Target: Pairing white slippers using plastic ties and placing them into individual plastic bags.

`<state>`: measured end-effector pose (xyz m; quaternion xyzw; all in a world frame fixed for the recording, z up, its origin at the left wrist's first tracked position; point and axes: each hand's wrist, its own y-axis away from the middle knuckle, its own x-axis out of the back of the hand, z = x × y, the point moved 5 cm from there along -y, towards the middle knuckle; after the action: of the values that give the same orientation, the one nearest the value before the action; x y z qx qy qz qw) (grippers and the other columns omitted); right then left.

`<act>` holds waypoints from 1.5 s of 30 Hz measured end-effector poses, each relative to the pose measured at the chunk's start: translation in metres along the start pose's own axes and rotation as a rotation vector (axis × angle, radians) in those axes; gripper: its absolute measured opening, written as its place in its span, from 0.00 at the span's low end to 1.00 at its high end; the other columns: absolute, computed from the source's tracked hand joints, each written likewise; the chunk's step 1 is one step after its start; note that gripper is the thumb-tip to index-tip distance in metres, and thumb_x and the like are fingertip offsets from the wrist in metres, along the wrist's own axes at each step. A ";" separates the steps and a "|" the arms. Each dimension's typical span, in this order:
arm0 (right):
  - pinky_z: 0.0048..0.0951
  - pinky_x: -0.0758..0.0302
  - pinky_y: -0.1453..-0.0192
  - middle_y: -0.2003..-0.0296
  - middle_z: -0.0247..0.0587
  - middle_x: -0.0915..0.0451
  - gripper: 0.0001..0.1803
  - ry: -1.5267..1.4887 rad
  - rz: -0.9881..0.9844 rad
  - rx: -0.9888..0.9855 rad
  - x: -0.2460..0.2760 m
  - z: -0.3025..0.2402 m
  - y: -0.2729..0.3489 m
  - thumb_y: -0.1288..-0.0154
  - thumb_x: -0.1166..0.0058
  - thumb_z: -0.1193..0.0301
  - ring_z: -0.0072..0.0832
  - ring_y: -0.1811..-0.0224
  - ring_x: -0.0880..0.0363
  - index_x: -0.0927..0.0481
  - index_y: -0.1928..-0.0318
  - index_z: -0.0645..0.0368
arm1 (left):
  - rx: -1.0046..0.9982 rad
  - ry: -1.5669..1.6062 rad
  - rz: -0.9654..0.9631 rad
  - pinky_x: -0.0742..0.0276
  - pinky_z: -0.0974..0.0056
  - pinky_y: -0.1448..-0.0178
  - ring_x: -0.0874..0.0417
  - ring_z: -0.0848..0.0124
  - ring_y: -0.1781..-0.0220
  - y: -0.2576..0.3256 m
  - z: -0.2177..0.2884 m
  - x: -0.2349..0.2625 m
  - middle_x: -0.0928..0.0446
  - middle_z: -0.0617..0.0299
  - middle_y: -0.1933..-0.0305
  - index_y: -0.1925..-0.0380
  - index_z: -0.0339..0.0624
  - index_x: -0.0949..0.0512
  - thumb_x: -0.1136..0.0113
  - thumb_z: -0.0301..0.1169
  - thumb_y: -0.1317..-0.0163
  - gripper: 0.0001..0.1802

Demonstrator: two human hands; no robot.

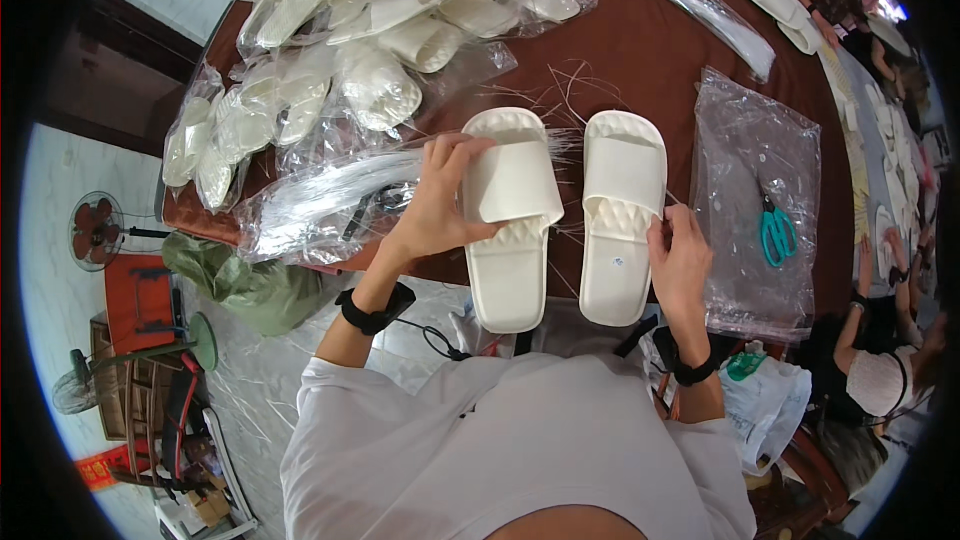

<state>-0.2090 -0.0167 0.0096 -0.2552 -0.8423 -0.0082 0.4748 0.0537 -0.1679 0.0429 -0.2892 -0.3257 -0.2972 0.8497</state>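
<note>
Two cream-white slide slippers lie side by side in front of me, toes pointing away. My left hand is closed round the side of the left slipper, fingers over its strap and thumb by the footbed. At the outer edge of the right slipper, my right hand has its fingers pressed together against the rim. A small pale sticker shows on that slipper's footbed. Beside my left hand lies a bundle of clear thin strips in plastic. Right of my right hand, teal-handled scissors rest on a clear bag.
Bagged white slippers are heaped at the far left of the brown-covered table. Another strip bundle lies at the far edge. Loose strands stick out beyond the slippers. Other people work at the right; fans and a chair stand at the left.
</note>
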 end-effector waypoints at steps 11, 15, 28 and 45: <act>0.39 0.25 0.65 0.64 0.46 0.25 0.15 -0.117 -0.008 -0.033 0.018 -0.019 0.008 0.39 0.43 0.76 0.40 0.70 0.22 0.26 0.52 0.61 | 0.054 0.018 -0.054 0.36 0.49 0.35 0.38 0.47 0.40 0.015 0.008 -0.028 0.38 0.47 0.40 0.37 0.43 0.36 0.25 0.29 0.68 0.51; 0.37 0.25 0.63 0.65 0.45 0.24 0.19 -0.096 -0.061 0.071 0.009 -0.032 0.012 0.41 0.41 0.75 0.37 0.68 0.22 0.27 0.48 0.58 | 0.072 0.033 -0.070 0.34 0.50 0.36 0.38 0.48 0.40 0.015 0.007 -0.030 0.39 0.47 0.39 0.36 0.43 0.37 0.25 0.29 0.67 0.51; 0.39 0.26 0.59 0.64 0.47 0.26 0.20 -0.152 -0.050 0.157 -0.003 -0.038 0.009 0.43 0.41 0.77 0.42 0.63 0.24 0.27 0.49 0.60 | 0.129 0.008 -0.167 0.33 0.55 0.42 0.27 0.51 0.45 -0.017 0.006 -0.008 0.26 0.50 0.49 0.47 0.41 0.24 0.29 0.38 0.50 0.30; 0.42 0.24 0.59 0.60 0.50 0.25 0.21 -0.188 -0.062 0.205 0.002 -0.042 0.007 0.44 0.42 0.80 0.48 0.61 0.23 0.28 0.49 0.63 | 0.045 -0.237 -0.315 0.25 0.54 0.57 0.19 0.57 0.61 -0.094 -0.015 -0.062 0.22 0.57 0.66 0.71 0.44 0.19 0.35 0.31 0.53 0.07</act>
<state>-0.1732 -0.0205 0.0330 -0.1787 -0.8870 0.0873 0.4167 -0.0436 -0.2206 0.0165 -0.2486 -0.4709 -0.3831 0.7547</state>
